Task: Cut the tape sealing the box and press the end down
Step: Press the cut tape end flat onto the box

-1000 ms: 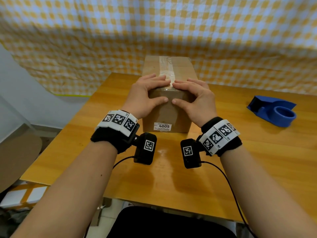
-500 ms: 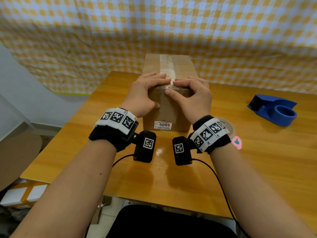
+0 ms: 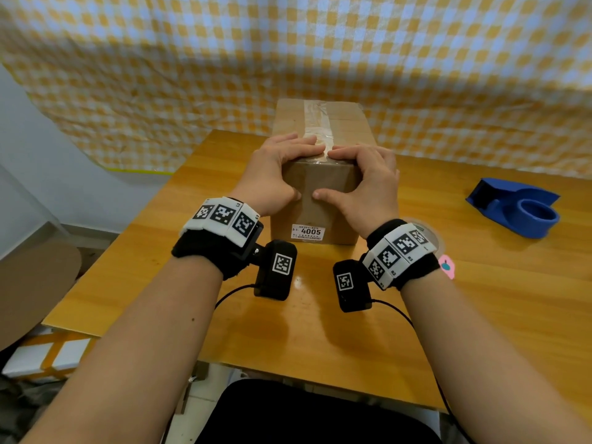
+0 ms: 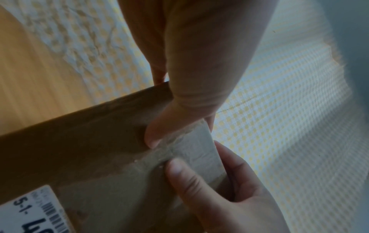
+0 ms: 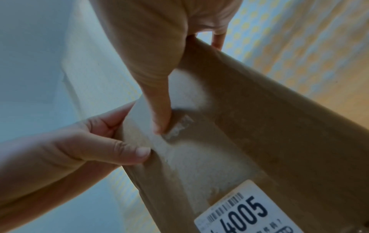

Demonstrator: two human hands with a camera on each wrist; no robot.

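Note:
A brown cardboard box (image 3: 320, 206) stands upright on the wooden table (image 3: 320, 331), with clear tape (image 3: 315, 123) running along its top seam. My left hand (image 3: 285, 168) and right hand (image 3: 368, 177) lie over the near top edge, fingers on top and thumbs on the front face. In the left wrist view, my left thumb (image 4: 153, 135) presses beside the tape end (image 4: 191, 151) folded over the edge. In the right wrist view, my right thumb (image 5: 159, 121) presses on the tape end (image 5: 180, 127). Neither hand holds a tool.
A blue tape dispenser (image 3: 519, 206) sits at the right of the table. A tape roll (image 3: 431, 233) and a small pink item (image 3: 447, 265) lie just behind my right wrist. A yellow checked cloth (image 3: 288, 59) hangs behind the box. The label (image 3: 308, 231) reads 4005.
Both hands stay on the box's near top edge. The right thumb rose to the edge, then slid down the front face; the right wrist shifted left, uncovering the roll and pink item.

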